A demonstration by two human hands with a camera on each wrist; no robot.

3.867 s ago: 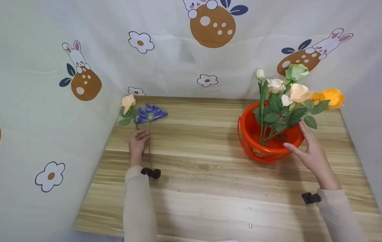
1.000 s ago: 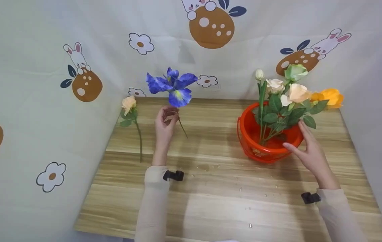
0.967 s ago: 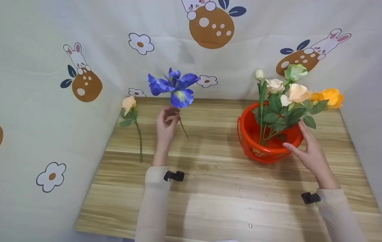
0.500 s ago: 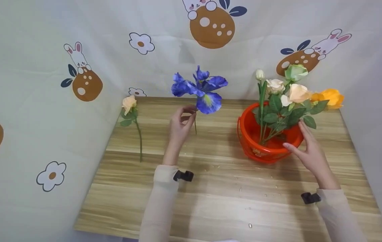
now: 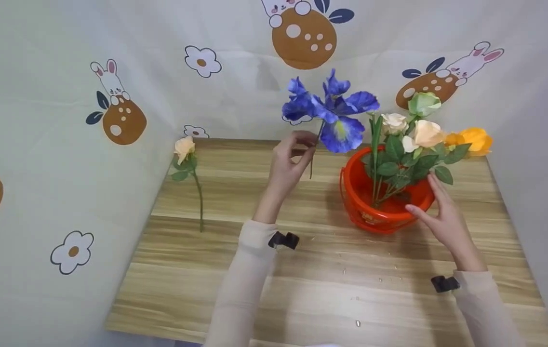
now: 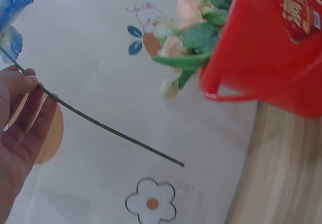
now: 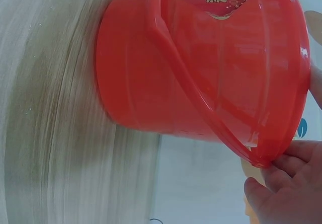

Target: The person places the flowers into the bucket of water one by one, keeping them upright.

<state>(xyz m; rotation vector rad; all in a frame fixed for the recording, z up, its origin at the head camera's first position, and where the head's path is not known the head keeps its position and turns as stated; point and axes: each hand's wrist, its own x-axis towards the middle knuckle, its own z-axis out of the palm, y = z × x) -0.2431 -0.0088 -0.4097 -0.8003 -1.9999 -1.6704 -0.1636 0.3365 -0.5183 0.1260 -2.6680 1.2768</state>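
In the head view, my left hand (image 5: pixel 290 161) pinches the thin stem of a blue-purple iris (image 5: pixel 334 113) between thumb and fingers. It holds the flower raised, left of a red bucket (image 5: pixel 382 221), and the stem's lower end (image 6: pixel 151 149) hangs free in the left wrist view. On the bucket's right rim rests my right hand (image 5: pixel 447 226), thumb and fingers spread and fairly straight. Its fingers (image 7: pixel 282 176) touch near the handle joint in the right wrist view. Inside the bucket stand a peach rose (image 5: pixel 429 133), a green rose (image 5: pixel 424 104) and other flowers.
Another peach rose (image 5: pixel 184 148) with a long stem lies at the left of the wooden table (image 5: pixel 182 279). Water drops (image 5: pixel 358 323) dot the tabletop near the front. A printed cloth (image 5: pixel 235 96) hangs behind and at both sides.
My left hand has taken the iris up from beside the lying rose, then carried it rightward and higher toward the bucket. The right hand has stayed at the rim.
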